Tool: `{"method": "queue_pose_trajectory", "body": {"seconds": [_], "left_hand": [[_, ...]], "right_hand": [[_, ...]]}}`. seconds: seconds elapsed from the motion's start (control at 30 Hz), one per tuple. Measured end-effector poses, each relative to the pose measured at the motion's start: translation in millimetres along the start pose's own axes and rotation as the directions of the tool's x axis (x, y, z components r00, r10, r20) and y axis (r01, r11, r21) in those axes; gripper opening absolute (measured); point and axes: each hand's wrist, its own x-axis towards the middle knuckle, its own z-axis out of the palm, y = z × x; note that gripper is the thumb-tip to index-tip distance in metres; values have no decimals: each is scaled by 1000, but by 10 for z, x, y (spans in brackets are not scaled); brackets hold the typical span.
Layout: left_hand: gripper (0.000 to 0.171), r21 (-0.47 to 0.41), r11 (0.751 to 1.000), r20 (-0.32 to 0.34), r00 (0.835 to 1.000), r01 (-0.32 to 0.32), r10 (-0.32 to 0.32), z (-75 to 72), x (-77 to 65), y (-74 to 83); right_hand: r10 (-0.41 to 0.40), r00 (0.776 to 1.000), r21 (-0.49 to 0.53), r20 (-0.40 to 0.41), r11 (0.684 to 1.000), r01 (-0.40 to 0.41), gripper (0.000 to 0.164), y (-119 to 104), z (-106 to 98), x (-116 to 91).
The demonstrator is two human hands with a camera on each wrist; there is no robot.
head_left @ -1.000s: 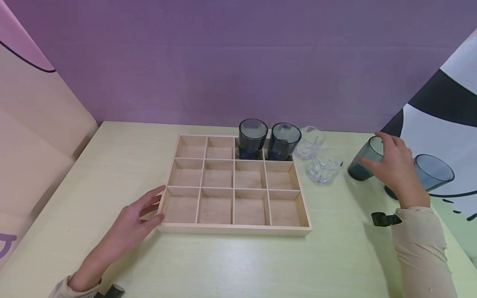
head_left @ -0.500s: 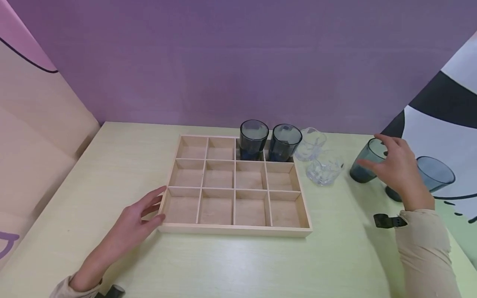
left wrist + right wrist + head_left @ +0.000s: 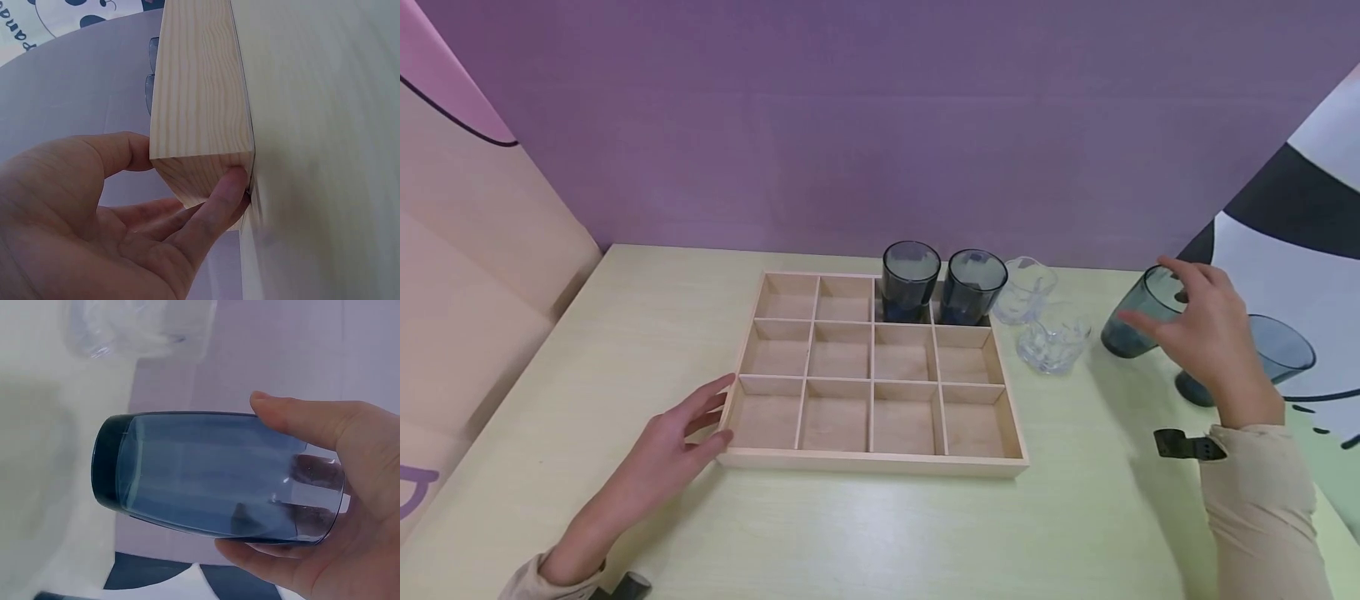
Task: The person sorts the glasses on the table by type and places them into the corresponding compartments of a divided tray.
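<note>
Right hand [image 3: 1213, 342] curls round a tilted blue-grey glass [image 3: 1126, 329] near its rim, right of a wooden tray [image 3: 872, 463].
The left hand [image 3: 658, 450], loosely curved, holds the tray's near left corner; two dark glasses [image 3: 908, 287] stand in the back row. Whether the gripped glass touches the table [image 3: 850, 542] is unclear.

A blue-tinted glass [image 3: 1131, 327], mouth up, is held right of a flat-lying pale wooden twelve-compartment tray [image 3: 872, 462]

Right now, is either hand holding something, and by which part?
The right hand grips a blue-grey glass by its upper part, near the rim. The left hand touches the left side of the wooden tray.
</note>
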Motion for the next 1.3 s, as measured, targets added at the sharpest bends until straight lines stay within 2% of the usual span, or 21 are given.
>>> {"method": "queue_pose_trajectory", "body": {"seconds": [0.3, 0.43, 0.6, 0.93, 1.1, 1.3], "left_hand": [[60, -16, 1000, 4, 1000, 1, -1, 14, 3, -16], [60, -14, 1000, 13, 1000, 2, -2, 18, -5, -36], [60, -14, 1000, 6, 1000, -3, 3, 16, -5, -56], [60, -11, 1000, 12, 1000, -2, 2, 5, 37, -29], [60, -23, 1000, 7, 1000, -4, 4, 0, 30, -43], [60, -11, 1000, 9, 1000, -7, 7, 18, 19, -42]], "right_hand": [[-25, 999, -2, -34, 1000, 25, 88, -224, -86, -66], [-21, 999, 10, -32, 1000, 22, 87, -268, -75, -131], [-42, 997, 11, -68, 999, 43, 86, -316, -79, -162], [-58, 993, -2, -102, 998, 58, 85, -468, -197, -252], [-78, 990, -4, -115, 997, 78, 84, -544, -234, -280], [-134, 982, -12, -136, 991, 134, 84, -744, -281, -333]]}}
